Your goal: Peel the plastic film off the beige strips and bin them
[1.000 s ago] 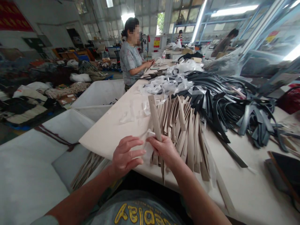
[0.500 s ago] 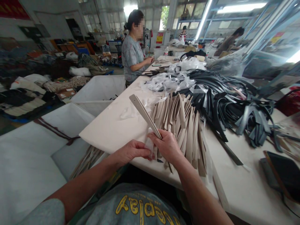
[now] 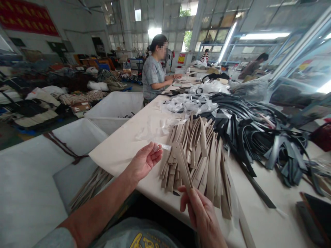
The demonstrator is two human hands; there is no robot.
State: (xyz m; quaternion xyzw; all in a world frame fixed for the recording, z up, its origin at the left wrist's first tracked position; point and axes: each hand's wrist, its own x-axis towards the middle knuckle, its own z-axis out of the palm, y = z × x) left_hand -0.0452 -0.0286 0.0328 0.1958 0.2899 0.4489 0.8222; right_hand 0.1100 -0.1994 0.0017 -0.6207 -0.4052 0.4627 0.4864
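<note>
Over the table's near edge, my right hand (image 3: 201, 212) is closed on the lower end of a flat beige strap (image 3: 183, 165), with its other end pointing away from me. My left hand (image 3: 144, 162) pinches a small strip of clear plastic film (image 3: 166, 147) between thumb and forefinger, the other fingers loosely curled. The film's free end reaches toward the strap's far tip; whether they touch I cannot tell. Just beyond my right hand lies a heap of similar beige straps (image 3: 210, 168).
Black straps (image 3: 258, 131) and crumpled clear plastic (image 3: 193, 103) cover the far and right parts of the white table (image 3: 116, 141). White bins (image 3: 113, 103) stand along its left side. A dark device (image 3: 315, 213) lies at right. A co-worker (image 3: 155, 75) stands farther along the table.
My hands have come apart. The left has moved up and left with the plastic film; the right has dropped toward me, holding the strap lower and by its near end. The view has tilted upward.
</note>
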